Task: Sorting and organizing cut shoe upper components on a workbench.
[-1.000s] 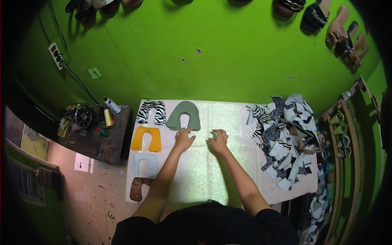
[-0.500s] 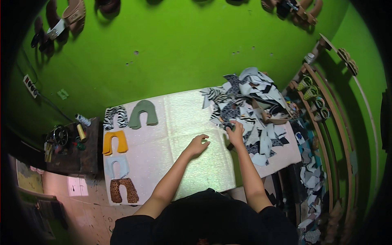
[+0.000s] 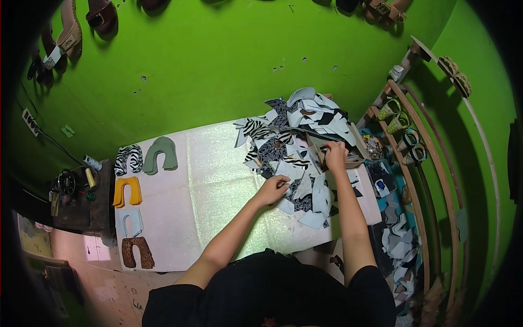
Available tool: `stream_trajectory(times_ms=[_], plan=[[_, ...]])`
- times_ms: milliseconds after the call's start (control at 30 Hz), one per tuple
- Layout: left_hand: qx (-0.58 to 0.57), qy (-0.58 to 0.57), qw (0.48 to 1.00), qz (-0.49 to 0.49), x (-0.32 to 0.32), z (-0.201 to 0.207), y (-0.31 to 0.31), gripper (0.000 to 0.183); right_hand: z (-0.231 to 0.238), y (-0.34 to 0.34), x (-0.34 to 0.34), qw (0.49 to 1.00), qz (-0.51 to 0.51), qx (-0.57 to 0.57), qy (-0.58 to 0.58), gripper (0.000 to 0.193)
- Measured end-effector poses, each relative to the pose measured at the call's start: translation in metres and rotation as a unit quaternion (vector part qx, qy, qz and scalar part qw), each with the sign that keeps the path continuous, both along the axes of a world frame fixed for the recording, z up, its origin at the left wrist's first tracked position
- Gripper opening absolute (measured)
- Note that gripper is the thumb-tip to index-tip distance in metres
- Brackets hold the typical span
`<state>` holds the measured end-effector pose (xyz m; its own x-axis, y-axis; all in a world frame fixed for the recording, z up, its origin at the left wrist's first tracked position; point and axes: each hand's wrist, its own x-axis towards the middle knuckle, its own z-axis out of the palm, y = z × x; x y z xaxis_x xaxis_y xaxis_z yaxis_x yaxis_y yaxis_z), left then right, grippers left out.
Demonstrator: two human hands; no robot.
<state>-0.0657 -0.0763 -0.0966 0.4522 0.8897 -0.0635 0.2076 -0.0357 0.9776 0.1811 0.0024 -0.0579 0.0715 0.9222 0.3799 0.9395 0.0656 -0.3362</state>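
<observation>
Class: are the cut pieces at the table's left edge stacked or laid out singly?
Laid out singly: the cut pieces lie flat, side by side.

Your scrap pile [image 3: 297, 147] lies on the table's [image 3: 207, 180] far right; five cut pieces [image 3: 131, 191] line its left edge; a rack [image 3: 414, 147] stands right.

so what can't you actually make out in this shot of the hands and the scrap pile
Head view, the only one:
- Right hand: its fingers curl over a brown piece, so the grip is hidden.
- Left hand: whether it pinches a scrap or just rests on one is too small to tell.
- Pile of zebra-print, grey and black cut scraps: lower layers are covered by the top ones.
- Sandals on the green wall: cut off by the upper edge.
</observation>
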Motion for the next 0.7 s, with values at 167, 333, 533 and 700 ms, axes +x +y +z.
stream_trajectory(times_ms=[167,333,533,700], plan=[[0.000,0.005,1.000,0.008,0.015,-0.003,0.006,0.028,-0.014,0.025,0.011,0.985,0.042,0.030,-0.166,0.027],[-0.017,-0.007,0.999,0.041,0.018,-0.016,0.007,0.029,-0.023,0.038,0.012,0.962,0.005,-0.017,-0.274,0.030],[-0.025,0.001,0.999,0.040,0.020,-0.019,0.007,0.028,-0.015,0.043,0.014,0.966,0.001,0.015,-0.257,0.027],[-0.064,0.016,0.997,0.026,0.014,-0.021,0.007,0.028,0.010,0.047,0.017,0.996,-0.004,0.050,-0.075,0.022]])
